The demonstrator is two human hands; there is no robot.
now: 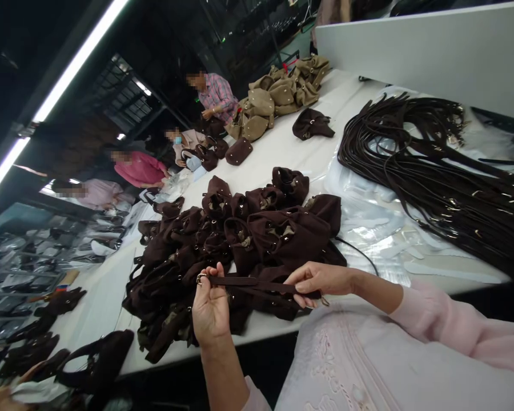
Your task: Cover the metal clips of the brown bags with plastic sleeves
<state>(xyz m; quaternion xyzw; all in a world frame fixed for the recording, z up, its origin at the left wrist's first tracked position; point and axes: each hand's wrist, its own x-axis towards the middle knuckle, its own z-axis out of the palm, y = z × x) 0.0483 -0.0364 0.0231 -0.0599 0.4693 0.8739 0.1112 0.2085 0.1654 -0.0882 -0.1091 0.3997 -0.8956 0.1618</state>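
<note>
Long white counter (278, 151), dim room, bright tube light (79, 60). Soft dark-brown bags (216, 254) heaped before you, tan fabric (286, 230) showing in some mouths. Flat dark-brown strap (248, 281) held up by the heap: your left grip (212, 305) pinches its metal-buckle (200, 279) end, right grip (310, 282) pinches farther along.

We face table (276, 149) | bags (291, 228) before us, on it | strap (244, 281) between us and bags | right: bundle (454, 191) on plastic (364, 225) | behind bundle: panel (424, 57)
</note>
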